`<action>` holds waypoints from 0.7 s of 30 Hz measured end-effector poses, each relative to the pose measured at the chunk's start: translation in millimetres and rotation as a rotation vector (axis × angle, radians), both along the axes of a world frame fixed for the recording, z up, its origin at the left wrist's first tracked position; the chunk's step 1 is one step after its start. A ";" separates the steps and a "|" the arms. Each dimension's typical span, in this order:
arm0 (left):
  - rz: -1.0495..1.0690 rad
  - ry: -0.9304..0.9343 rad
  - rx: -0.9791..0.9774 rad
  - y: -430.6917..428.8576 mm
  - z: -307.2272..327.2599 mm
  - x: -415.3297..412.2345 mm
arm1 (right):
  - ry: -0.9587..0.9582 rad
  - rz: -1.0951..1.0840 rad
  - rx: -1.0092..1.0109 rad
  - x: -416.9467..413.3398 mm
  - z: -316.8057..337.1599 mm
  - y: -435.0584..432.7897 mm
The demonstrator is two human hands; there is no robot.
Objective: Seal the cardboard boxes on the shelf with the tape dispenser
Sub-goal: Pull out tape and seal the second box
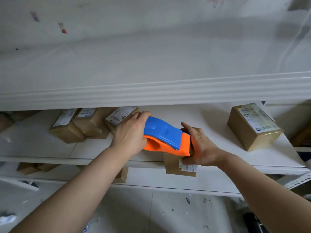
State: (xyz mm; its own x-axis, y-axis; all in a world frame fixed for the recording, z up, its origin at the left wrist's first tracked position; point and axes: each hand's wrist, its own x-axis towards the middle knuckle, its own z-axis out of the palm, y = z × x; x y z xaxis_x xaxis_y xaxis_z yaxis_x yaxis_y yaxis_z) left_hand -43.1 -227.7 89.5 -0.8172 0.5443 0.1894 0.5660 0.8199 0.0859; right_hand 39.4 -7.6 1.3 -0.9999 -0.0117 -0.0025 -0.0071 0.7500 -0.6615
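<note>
Tape dispenser — smooth glossy plastic, blue over orange. Boxes at frame right — matt brown cardboard, paper labels. Shelf smooth white.

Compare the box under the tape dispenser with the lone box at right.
The held box overhangs the shelf edge, gripped by the right hand; the lone box sits on it, untouched. The tape dispenser hides the held box's top; the lone box's shows. Both: labelled brown cardboard.
</note>
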 end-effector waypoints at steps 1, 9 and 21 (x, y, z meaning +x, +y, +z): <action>-0.002 0.004 0.003 -1.2 -0.8 1.0 | -0.002 0.012 -0.001 -0.7 0.4 1.3; -0.008 0.025 0.038 -5.8 -2.5 8.5 | -0.014 0.042 -0.002 0.1 1.6 5.5; 0.132 -0.063 0.178 -59.4 4.7 -43.5 | -0.019 -0.014 0.050 7.9 1.8 8.4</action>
State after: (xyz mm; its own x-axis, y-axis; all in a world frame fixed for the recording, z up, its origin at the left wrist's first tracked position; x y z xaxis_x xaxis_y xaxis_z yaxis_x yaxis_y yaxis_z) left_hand -86.6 -287.2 94.2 -0.8924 0.3941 0.2197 0.4436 0.8553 0.2676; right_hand 47.3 0.8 3.0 -0.9997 0.0030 -0.0222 0.0162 0.7817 -0.6234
